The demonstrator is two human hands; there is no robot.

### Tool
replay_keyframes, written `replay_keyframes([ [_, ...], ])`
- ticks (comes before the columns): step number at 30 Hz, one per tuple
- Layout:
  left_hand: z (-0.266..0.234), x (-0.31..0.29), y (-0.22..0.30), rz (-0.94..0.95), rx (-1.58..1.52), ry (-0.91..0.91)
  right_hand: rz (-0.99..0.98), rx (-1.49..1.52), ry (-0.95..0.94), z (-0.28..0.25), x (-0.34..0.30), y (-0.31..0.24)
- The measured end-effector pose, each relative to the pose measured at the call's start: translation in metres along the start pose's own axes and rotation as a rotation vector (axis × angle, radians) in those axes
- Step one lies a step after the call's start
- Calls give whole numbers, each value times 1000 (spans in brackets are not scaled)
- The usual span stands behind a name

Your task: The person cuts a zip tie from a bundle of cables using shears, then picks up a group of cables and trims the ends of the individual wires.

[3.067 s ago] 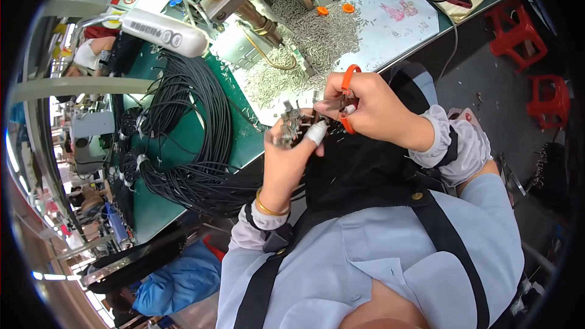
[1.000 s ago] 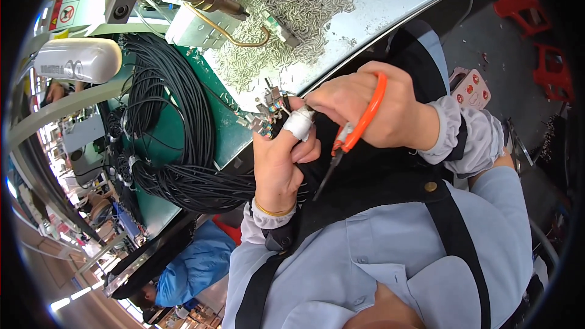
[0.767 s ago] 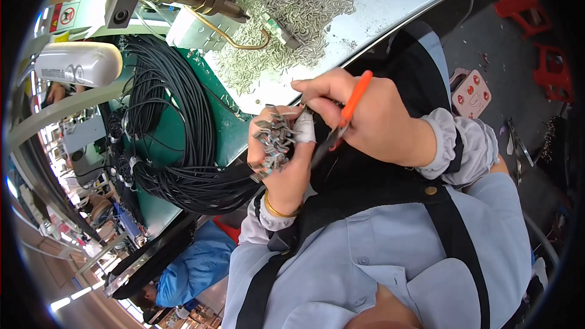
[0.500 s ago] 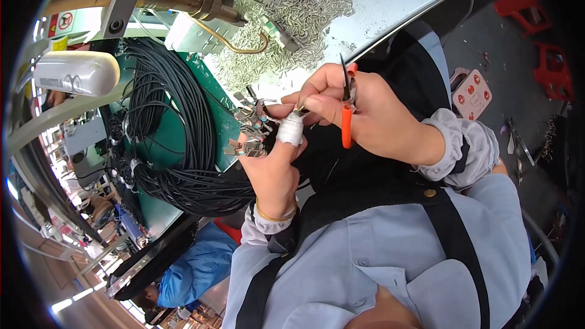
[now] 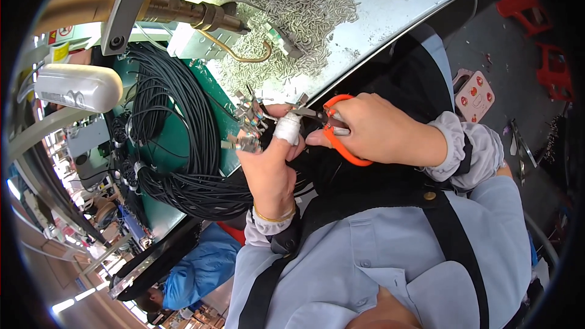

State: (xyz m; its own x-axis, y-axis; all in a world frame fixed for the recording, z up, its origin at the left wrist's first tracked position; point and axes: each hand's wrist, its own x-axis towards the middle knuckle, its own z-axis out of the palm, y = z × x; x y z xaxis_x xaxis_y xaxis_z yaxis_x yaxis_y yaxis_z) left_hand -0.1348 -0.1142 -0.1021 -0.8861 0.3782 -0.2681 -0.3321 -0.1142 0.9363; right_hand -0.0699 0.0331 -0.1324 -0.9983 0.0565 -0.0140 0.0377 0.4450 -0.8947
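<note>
My left hand (image 5: 270, 170) is closed on several cable ends (image 5: 248, 114) with small metal connectors, which stick out past its fingers. White tape (image 5: 288, 129) wraps its thumb. In my right hand (image 5: 387, 129) is a pair of cutting pliers (image 5: 343, 150) with orange handles spread apart. The jaws reach the tip of the taped thumb, next to a small metal connector (image 5: 301, 100). Exactly what lies between the jaws is too small to make out.
Bundled black cables (image 5: 204, 140) lie coiled on the green mat at left. Small metal pieces (image 5: 286, 24) are heaped on the white board (image 5: 414, 0) beneath a machine with a brass-coloured rod (image 5: 183, 9). Red stools (image 5: 525, 0) stand at right. A person in blue (image 5: 198, 268) sits at lower left.
The pliers, earlier tucked in my right palm while its fingertips pinched by the left thumb, have swung round. Their jaws now point at the left thumb tip, with the handles gripped.
</note>
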Motion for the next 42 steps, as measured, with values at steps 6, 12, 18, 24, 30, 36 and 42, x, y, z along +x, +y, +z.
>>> replay_keyframes([
  [6, -13, 44, 1, -207, -296, -155, 289, 627, -49, -13, 12, -2],
  [12, -2, 81, 4, -217, -373, -123, 136, 539, 296, -19, 53, 3],
  [18, -4, 90, 10, -241, -275, -146, 178, 469, 167, -28, 86, 3],
  [24, -11, 96, 11, -288, -278, -190, 160, 495, 143, -29, 88, 6],
  [30, -10, 93, 12, -280, -264, -170, 137, 498, 132, -25, 89, 10],
  [36, -10, 92, 11, -259, -233, -145, 71, 385, 211, -19, 89, 12],
  [42, -7, 82, 15, -253, -234, -191, 142, 570, 173, -21, 79, 3],
])
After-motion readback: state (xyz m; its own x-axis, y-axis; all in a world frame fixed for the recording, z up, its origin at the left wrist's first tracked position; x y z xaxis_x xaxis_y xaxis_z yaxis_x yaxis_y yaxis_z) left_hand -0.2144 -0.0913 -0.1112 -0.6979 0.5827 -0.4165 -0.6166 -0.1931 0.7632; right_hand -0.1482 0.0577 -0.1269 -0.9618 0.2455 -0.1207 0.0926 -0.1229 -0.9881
